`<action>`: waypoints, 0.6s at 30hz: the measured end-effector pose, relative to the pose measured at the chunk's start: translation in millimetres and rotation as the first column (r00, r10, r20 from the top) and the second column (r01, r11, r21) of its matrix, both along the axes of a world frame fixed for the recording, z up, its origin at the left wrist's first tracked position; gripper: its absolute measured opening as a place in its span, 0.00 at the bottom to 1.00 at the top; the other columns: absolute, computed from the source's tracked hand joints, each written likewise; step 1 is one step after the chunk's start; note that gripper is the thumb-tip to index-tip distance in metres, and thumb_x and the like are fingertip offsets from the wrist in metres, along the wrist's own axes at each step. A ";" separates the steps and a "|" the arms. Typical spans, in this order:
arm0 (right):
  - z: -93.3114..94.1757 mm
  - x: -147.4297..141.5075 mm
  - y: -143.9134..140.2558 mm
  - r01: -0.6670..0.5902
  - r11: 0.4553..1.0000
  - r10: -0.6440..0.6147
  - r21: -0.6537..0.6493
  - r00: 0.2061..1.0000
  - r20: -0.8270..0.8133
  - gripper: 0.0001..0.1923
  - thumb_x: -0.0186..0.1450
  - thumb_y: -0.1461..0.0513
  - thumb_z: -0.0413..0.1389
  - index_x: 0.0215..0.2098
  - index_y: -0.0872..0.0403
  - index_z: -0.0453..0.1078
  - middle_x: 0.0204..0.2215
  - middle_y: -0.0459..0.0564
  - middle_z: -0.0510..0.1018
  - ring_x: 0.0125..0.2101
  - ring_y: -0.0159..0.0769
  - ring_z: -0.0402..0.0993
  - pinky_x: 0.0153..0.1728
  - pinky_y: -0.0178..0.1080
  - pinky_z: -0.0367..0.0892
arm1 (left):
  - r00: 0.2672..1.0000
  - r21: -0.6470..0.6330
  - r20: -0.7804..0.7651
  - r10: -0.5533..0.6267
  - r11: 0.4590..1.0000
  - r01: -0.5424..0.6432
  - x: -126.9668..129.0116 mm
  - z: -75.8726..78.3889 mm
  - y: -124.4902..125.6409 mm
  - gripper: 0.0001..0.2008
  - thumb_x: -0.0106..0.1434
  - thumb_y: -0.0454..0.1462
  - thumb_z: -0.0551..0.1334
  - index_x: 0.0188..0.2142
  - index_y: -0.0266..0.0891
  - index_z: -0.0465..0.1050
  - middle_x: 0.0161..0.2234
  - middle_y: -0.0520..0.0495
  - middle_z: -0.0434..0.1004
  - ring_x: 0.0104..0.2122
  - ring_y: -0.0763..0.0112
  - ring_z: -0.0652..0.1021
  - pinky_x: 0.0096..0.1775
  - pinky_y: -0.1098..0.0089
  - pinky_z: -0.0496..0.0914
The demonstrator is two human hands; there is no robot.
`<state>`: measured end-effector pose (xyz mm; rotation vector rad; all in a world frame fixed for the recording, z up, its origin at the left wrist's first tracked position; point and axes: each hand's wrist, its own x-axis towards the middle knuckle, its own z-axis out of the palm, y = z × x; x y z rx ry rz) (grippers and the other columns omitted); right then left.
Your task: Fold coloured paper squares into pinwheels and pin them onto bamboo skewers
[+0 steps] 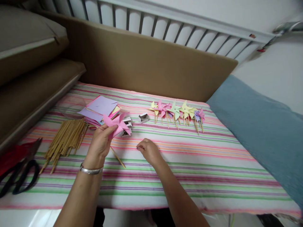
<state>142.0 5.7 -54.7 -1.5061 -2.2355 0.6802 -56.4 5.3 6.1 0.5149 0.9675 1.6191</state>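
Note:
My left hand [101, 138], with a silver bangle on the wrist, grips a pink paper pinwheel [118, 125] between thumb and fingers. To the right, my right hand [149, 149] is pinched closed above the striped cloth; a tiny dark spot shows at its fingertips, too small to name. A single thin wooden stick [117, 157] lies below the pinwheel, between my hands. Partly hidden behind the pinwheel are small open boxes [127, 130] with small dark pieces inside. Another small white box [143, 118] sits just beyond my right hand.
Finished pinwheels [175, 109] on sticks lie in a row at the back right. Coloured paper sheets [100, 106] are stacked at the back left, near a pile of wooden sticks [65, 137]. Black-handled scissors [26, 170] lie far left. A brown board [142, 60] stands behind.

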 end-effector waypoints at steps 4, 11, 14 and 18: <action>1.3 1.9 1.0 0.023 1.000 -0.023 0.006 1.000 -0.014 0.10 0.59 0.69 0.53 0.33 0.52 0.74 0.33 0.49 0.76 0.34 0.34 0.71 0.36 0.35 0.63 | 1.000 -0.014 0.003 0.002 1.000 -0.002 1.3 -0.5 -0.4 0.05 0.42 0.32 0.70 0.22 0.36 0.76 0.22 0.51 0.79 0.27 0.72 0.77 0.40 0.66 0.71; 0.9 9.7 -7.7 -0.094 0.992 0.101 0.084 0.991 -0.091 0.10 0.61 0.67 0.53 0.32 0.49 0.76 0.31 0.47 0.76 0.36 0.35 0.70 0.39 0.37 0.63 | 1.000 -0.007 0.006 0.008 1.000 -0.008 2.7 1.9 -0.4 0.05 0.42 0.32 0.69 0.21 0.35 0.75 0.21 0.51 0.77 0.27 0.71 0.77 0.41 0.65 0.71; -2.5 8.0 -7.9 -0.075 0.992 0.080 0.106 0.996 -0.037 0.10 0.60 0.68 0.55 0.35 0.51 0.76 0.32 0.49 0.76 0.37 0.37 0.69 0.41 0.39 0.62 | 1.000 -0.007 0.011 -0.015 1.000 0.015 3.4 1.9 -0.3 0.05 0.42 0.31 0.69 0.22 0.35 0.76 0.22 0.51 0.78 0.27 0.73 0.76 0.41 0.67 0.70; -6.5 2.9 -3.6 -0.045 0.997 0.046 0.061 0.999 -0.014 0.08 0.59 0.69 0.56 0.34 0.53 0.76 0.32 0.51 0.76 0.38 0.38 0.69 0.41 0.40 0.62 | 0.999 -0.001 0.019 -0.025 1.000 0.025 3.5 -0.2 0.3 0.05 0.43 0.31 0.69 0.23 0.35 0.76 0.22 0.51 0.78 0.26 0.75 0.76 0.41 0.69 0.70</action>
